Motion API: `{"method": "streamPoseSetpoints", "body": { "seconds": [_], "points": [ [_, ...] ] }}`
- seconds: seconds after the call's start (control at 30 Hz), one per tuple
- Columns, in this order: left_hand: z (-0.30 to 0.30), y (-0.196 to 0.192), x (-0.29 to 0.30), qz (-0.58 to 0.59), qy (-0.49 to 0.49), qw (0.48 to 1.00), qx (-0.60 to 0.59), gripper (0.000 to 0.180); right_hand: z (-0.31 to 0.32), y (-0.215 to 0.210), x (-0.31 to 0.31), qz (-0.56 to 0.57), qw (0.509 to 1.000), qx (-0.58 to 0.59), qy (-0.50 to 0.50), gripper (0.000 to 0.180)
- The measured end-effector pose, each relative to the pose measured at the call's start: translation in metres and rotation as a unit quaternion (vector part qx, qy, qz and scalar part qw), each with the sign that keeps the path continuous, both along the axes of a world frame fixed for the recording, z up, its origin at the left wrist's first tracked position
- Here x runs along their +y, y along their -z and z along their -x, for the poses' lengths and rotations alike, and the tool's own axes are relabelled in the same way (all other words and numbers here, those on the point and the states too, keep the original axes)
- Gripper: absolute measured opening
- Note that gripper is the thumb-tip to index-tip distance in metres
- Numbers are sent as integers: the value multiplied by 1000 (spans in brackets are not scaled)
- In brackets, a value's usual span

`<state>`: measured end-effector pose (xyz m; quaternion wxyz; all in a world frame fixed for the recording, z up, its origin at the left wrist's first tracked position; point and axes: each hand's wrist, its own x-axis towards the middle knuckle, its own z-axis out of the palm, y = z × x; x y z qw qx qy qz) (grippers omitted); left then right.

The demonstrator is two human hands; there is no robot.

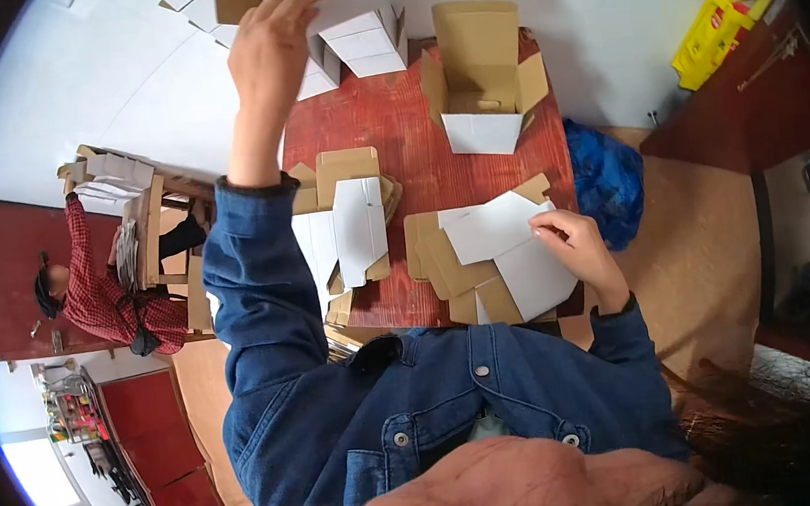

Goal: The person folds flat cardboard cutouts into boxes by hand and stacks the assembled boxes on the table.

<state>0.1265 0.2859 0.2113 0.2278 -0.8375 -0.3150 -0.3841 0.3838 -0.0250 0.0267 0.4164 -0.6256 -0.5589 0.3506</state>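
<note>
My left hand (269, 45) reaches far across the red wooden table (412, 117) and grips a folded white box (353, 18) at the top of a stack of finished boxes. My right hand (578, 247) rests on a flat white and brown cardboard blank (501, 254) lying on the near right of the table, fingers pinching its edge. A pile of flat blanks (350, 224) lies at the near left. An open, half-folded box (481, 78) stands upright at the far right of the table.
A person in a red checked shirt (101, 299) sits to the left by a wooden stand with white boxes (114, 172). A blue bag (606, 182) lies right of the table. A yellow crate (713, 33) stands far right.
</note>
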Motion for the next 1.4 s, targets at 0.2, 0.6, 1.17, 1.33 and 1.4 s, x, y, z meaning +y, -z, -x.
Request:
{"method": "streamPoseSetpoints", "body": {
  "seconds": [0.2, 0.6, 1.17, 1.33, 1.4],
  "points": [
    [20, -1, 70, -20, -50, 997, 51, 14, -4, -3, 12, 10, 1000, 7, -7, 17],
    [-16, 16, 134, 212, -146, 965, 49, 13, -7, 7, 22, 37, 999, 32, 8, 17],
    [-7, 27, 157, 153, -22, 985, 75, 16, -7, 7, 26, 54, 998, 17, -6, 17],
    [-4, 29, 152, 116, 8, 990, 84, 18, -7, 6, 25, 56, 998, 11, -10, 17],
    [-3, 21, 139, 157, -46, 981, 104, 19, -8, 8, 24, 47, 999, 11, -22, 17]
  ]
}}
